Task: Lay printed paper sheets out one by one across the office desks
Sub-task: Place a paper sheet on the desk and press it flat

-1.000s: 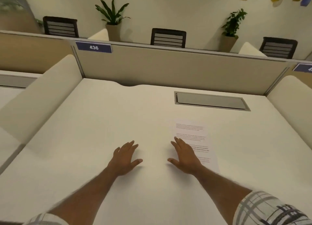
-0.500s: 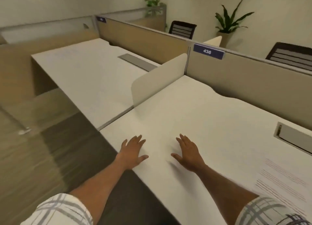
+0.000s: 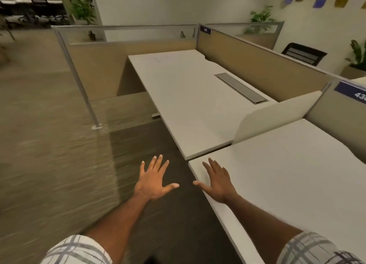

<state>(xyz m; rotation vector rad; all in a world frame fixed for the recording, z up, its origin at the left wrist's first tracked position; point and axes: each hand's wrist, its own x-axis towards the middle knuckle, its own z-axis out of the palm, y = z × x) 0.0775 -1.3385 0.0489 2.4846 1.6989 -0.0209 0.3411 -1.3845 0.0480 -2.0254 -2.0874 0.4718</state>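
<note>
Head view shows both hands empty and spread flat, the left hand over floor, the right hand resting at the near desk corner, seemingly between sheets.

A single head-worn view looks forward and steeply down from close above both outstretched hands, left hand over the floor, right hand at the near desk corner; beyond them lies the far desk.

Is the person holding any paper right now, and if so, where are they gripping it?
Nothing is held. The left hand is spread open above the floor, and the right hand lies flat and open at the near desk's edge.
</note>
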